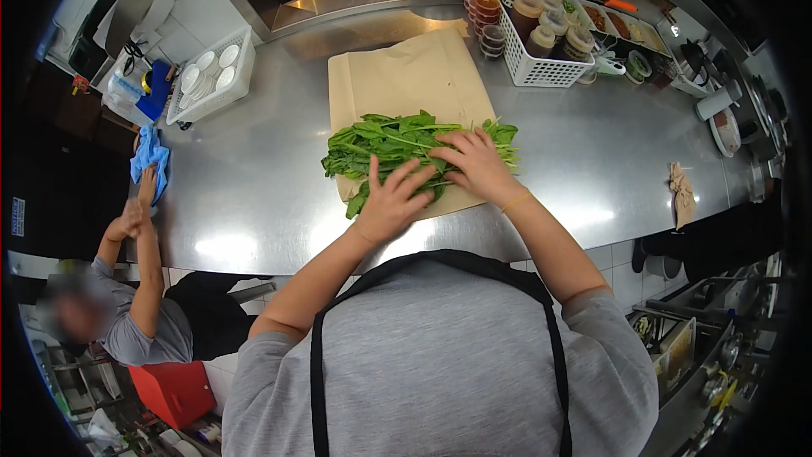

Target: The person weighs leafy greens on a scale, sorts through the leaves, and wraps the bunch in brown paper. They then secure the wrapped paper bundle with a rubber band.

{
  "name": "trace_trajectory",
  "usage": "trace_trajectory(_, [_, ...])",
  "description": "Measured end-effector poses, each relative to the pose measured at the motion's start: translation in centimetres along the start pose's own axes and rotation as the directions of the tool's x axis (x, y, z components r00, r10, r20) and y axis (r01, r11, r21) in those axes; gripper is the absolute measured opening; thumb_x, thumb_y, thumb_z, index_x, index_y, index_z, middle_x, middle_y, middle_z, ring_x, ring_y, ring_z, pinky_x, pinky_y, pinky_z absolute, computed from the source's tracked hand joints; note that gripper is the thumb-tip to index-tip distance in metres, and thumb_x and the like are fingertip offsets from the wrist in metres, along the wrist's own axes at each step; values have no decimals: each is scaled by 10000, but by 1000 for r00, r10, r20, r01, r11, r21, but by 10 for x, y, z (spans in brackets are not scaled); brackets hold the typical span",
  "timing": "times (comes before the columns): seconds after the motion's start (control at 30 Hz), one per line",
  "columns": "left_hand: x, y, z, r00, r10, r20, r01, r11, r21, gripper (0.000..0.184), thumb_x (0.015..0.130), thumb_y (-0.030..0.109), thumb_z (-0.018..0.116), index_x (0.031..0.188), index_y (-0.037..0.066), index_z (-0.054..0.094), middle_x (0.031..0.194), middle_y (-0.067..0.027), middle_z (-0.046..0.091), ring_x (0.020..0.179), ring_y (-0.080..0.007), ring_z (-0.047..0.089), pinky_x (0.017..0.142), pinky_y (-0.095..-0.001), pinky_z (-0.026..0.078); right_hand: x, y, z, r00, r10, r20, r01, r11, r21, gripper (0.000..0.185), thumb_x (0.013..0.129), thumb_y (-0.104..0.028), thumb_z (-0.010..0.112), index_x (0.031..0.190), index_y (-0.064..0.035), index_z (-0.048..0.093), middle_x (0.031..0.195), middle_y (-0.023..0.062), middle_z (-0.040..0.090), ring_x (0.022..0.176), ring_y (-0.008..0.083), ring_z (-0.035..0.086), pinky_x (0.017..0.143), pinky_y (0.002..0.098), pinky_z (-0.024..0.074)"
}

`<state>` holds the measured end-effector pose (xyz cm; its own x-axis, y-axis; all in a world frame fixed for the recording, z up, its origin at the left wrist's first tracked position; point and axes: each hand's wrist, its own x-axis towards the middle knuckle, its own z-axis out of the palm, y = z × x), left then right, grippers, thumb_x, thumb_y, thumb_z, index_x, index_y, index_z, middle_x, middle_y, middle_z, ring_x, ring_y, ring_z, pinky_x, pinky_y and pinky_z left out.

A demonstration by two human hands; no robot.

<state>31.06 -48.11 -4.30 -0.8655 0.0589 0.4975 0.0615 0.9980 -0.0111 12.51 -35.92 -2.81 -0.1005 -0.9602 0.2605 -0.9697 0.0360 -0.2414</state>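
Leafy greens (381, 140) lie in a wide pile across the lower part of a sheet of brown paper (410, 80) on the steel counter. Their leaves are toward the left and pale stems show at the right. My left hand (393, 199) rests on the front of the leaves with its fingers spread. Farther right, my right hand (478, 165) lies over the stem side, fingers apart, a thin yellow band at its wrist. Neither hand is closed round the greens.
Bottles fill a white basket (545, 72) at the back right, beside stacked sauce cups (486, 13). A basket of small white dishes (211, 93) stands back left. A co-worker (148, 305) is at the left by a blue cloth (150, 156). A crumpled brown cloth (682, 195) lies right.
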Motion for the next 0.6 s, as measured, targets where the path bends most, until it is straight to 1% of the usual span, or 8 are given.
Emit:
trace_trajectory(0.1, [-7, 18, -5, 996, 65, 64, -59, 994, -87, 173, 719, 271, 663, 876, 212, 619, 1291, 17, 456, 1255, -228, 347, 997, -677, 32, 11, 2, -8, 997, 14, 79, -20, 997, 69, 610, 636, -200, 749, 1184, -206, 481, 1296, 38, 411, 1219, 254, 362, 1041, 521, 230])
trace_trajectory(0.2, [-8, 13, -5, 985, -35, 168, 50, 995, -83, 203, 723, 301, 660, 884, 187, 613, 1309, 13, 438, 1262, -241, 334, 986, -687, 4, 19, 6, -9, 994, -49, 100, 31, 984, 175, 700, 602, -219, 774, 1221, -211, 448, 1292, 58, 412, 1222, 254, 360, 1023, 507, 255])
trace_trajectory(0.23, [-8, 12, -6, 972, -95, 214, 123, 985, -120, 200, 728, 300, 658, 878, 176, 612, 1313, 13, 433, 1266, -245, 328, 983, -689, -2, 22, 3, -18, 995, -29, 93, 17, 992, 129, 760, 584, -228, 783, 1252, -210, 420, 1301, 76, 403, 1223, 265, 358, 1011, 500, 266])
trace_trajectory(0.27, [-7, 13, -5, 982, -75, 174, 97, 988, -119, 153, 737, 278, 630, 798, 143, 591, 1317, 23, 419, 1279, -216, 306, 974, -704, 66, 24, 2, -23, 996, -11, 89, 4, 997, 81, 820, 567, -238, 792, 1282, -209, 393, 1310, 93, 394, 1223, 276, 357, 998, 494, 277])
trace_trajectory(0.37, [-11, 15, 4, 994, -16, 111, 26, 996, -90, 139, 729, 265, 629, 773, 142, 582, 1307, 27, 426, 1275, -205, 313, 982, -696, 68, 30, 5, -16, 999, -24, 46, 30, 988, -152, 916, 547, -220, 803, 1333, -217, 333, 1274, 95, 430, 1203, 265, 393, 970, 514, 290])
trace_trajectory(0.4, [-13, 15, 6, 995, -4, 97, 12, 996, -87, 114, 730, 245, 625, 745, 144, 574, 1287, 36, 442, 1264, -188, 327, 992, -686, 71, 33, 7, -12, 999, -26, 45, 32, 988, -149, 916, 547, -220, 803, 1333, -217, 333, 1274, 95, 430, 1203, 265, 393, 970, 514, 290])
trace_trajectory(0.47, [-13, 15, 7, 996, 14, 86, -8, 998, -70, 102, 733, 238, 622, 740, 147, 576, 1279, 39, 450, 1258, -183, 334, 993, -684, 76, 41, 13, -12, 966, -2, 258, -10, 999, 48, 858, 568, -141, 781, 1309, -209, 353, 1147, 94, 506, 1093, 277, 494, 917, 477, 376])
trace_trajectory(0.6, [-13, 15, 7, 999, 37, 39, -35, 999, -41, 83, 722, 233, 628, 719, 158, 592, 1258, 48, 467, 1243, -169, 349, 995, -678, 95, 54, 15, -25, 943, -2, 332, -43, 991, 129, 809, 581, -73, 745, 1293, -202, 382, 1025, 93, 540, 980, 287, 554, 849, 416, 442])
